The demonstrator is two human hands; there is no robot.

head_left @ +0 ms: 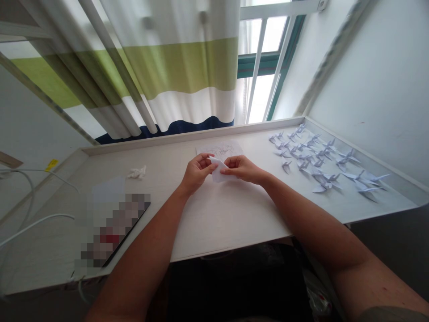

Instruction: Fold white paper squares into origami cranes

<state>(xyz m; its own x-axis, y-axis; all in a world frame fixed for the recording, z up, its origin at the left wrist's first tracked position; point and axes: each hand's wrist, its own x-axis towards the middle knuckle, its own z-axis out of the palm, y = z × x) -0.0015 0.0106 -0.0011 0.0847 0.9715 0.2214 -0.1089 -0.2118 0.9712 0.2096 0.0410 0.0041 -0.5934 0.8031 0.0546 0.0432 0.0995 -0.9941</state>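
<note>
A small folded piece of white paper (218,171) is held between both hands just above the white desk (221,214). My left hand (197,171) pinches its upper left corner with curled fingers. My right hand (241,169) grips its right side, fingers closed on the fold. A printed sheet of paper (219,149) lies flat on the desk just behind the hands.
Several folded paper cranes (318,163) are spread over the right part of the desk by the wall. A crumpled paper scrap (137,172) lies at the left, a blurred flat object (112,228) at the near left with white cables (30,223) beside it. A striped curtain (161,71) hangs behind.
</note>
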